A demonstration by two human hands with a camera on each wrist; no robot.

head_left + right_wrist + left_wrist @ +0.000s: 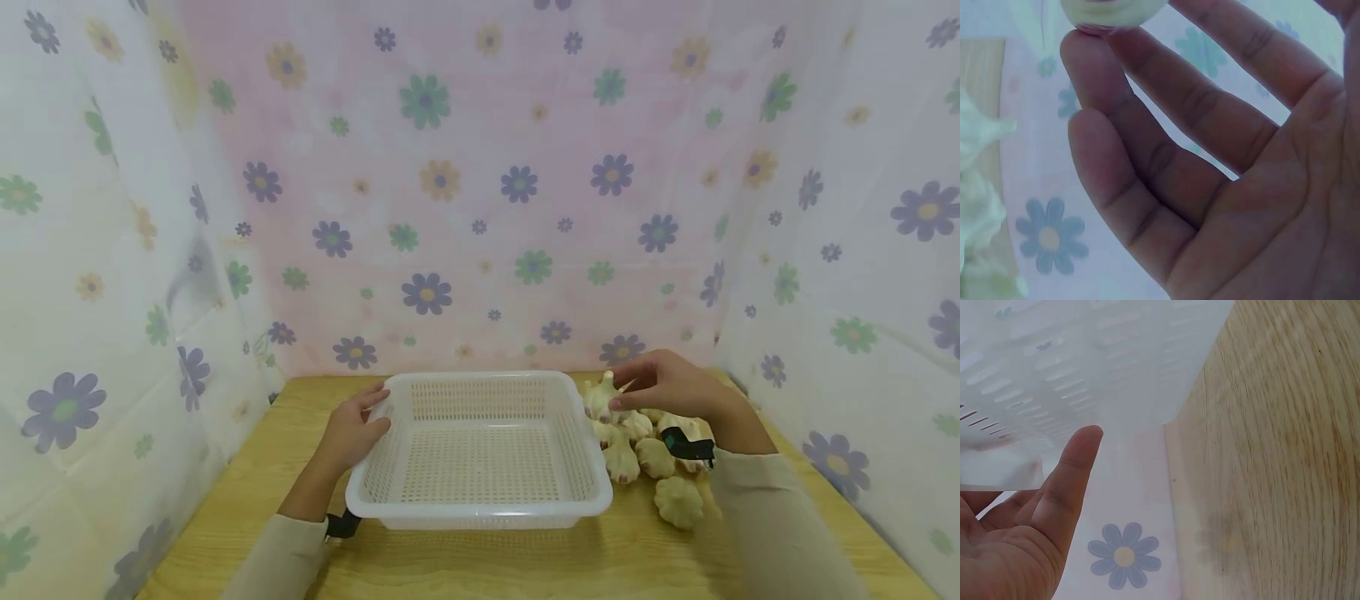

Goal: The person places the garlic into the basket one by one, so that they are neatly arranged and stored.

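A white plastic basket with slotted sides and a mesh bottom stands on the wooden table. My left hand grips its left rim, thumb over the edge; in the left wrist view one finger extends under the rim beside the outer wall. Just past the basket's right rim, my right hand holds a garlic bulb at its fingertips. The right wrist view shows only the lower part of that garlic bulb. No garlic is visible inside the basket.
Several more garlic bulbs lie heaped on the table right of the basket, close under my right hand. One garlic bulb sits nearer the front. Flower-patterned curtains hang behind the table and along both sides.
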